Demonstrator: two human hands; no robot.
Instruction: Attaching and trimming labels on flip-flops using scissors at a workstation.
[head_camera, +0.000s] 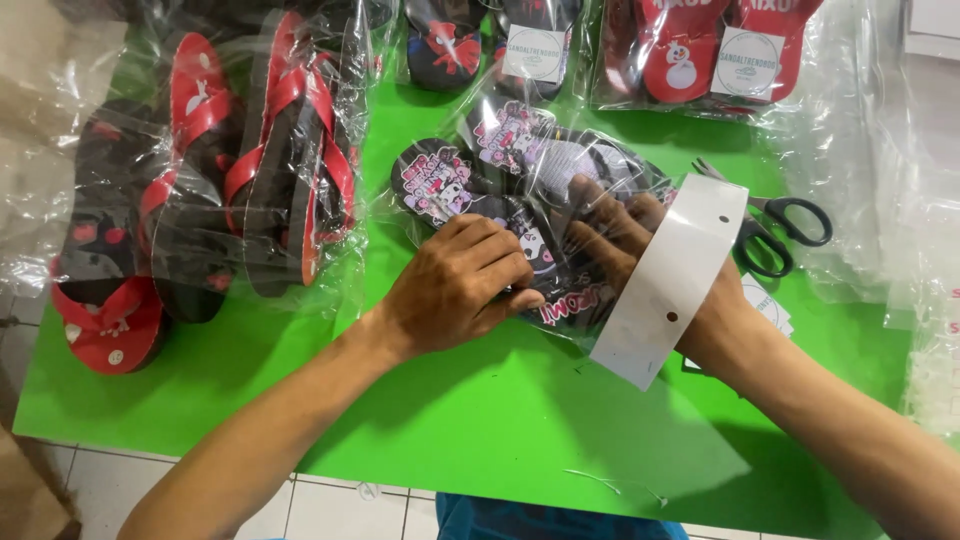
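1. Head view: green table top (480, 420) fills most of the frame, white tile floor at the near edge.
2. Bagged red-and-black flip-flops (290, 150) lie in a row at far left; more bagged pairs with round labels along the far edge (700, 45). Stack of empty clear bags (900, 200) at right.
3. Clear plastic bag holding black cartoon-print sandals (500, 180) lies mid-table, touching both hands.
4. White card header strip (675, 280) with small punched holes lies tilted across the right hand, at the bag's open end.
5. Left hand (455, 285) is curled, fingertips pinching the bag edge near the strip.
6. Right hand (620, 235) is flat, fingers spread narrow, pressing the bag down; mostly hidden under the strip.
7. Black-handled scissors (780, 230) lie just beside the strip, untouched.
8. Doing it well, judging by the layout: keep the film flat and taut, square the strip on the bag mouth, and keep the sandals from sliding.
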